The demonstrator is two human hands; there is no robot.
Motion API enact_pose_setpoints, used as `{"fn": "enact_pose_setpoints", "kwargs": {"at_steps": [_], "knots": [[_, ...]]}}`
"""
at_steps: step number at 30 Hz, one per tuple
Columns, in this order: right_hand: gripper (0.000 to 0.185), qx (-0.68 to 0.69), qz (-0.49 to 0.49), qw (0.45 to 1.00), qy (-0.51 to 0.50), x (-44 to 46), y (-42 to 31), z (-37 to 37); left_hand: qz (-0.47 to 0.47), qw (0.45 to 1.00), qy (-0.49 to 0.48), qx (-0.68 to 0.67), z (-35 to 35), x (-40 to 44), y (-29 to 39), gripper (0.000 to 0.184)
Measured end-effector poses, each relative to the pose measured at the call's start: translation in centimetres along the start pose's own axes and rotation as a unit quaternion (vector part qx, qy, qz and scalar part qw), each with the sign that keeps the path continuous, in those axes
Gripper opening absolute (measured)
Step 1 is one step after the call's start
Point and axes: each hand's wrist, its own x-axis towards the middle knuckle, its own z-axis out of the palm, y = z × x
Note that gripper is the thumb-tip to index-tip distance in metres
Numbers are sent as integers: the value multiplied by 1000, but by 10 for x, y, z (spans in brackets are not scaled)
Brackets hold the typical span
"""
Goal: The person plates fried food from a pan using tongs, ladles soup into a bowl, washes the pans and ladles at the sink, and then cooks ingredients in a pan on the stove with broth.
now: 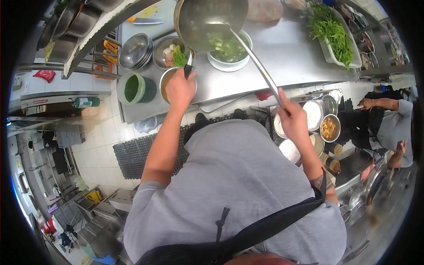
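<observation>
My left hand [180, 90] is closed around the dark grip of a metal pan [198, 33], which is tilted over a white bowl [223, 67]. Green pieces in liquid fill the bowl, which stands on the steel counter. My right hand [291, 115] grips the long handle of a ladle [260, 66]; its far end reaches the pan's edge above the bowl, and its head is hard to make out. Below the pan handle, partly covered by my left hand, is a round container [165, 84]. Beside it are a steel bowl [160, 56] with garlic-like pieces and green leaves, and a green-filled tub [137, 88].
Stacked steel bowls [134, 51] and a knife [148, 21] on a cutting board [159, 6] lie to the left. Leafy greens [335, 37] fill a white tray at right. Lower right stand containers of white powder [312, 114] and a co-worker [393, 126].
</observation>
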Motion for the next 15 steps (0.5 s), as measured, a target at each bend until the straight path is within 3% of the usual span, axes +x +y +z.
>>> {"fn": "enact_pose_setpoints", "kwargs": {"at_steps": [2, 4, 15], "knots": [[57, -84, -86, 990, 75, 17, -7, -7, 13, 1000, -4, -1, 2, 1, 0, 32], [58, -94, -82, 989, 83, 22, 4, -4, 40, 998, 56, -3, 7, 4, -5, 31], [54, -217, -37, 974, 56, -7, 26, -42, 12, 999, 20, 32, 1, 7, -5, 31]]}}
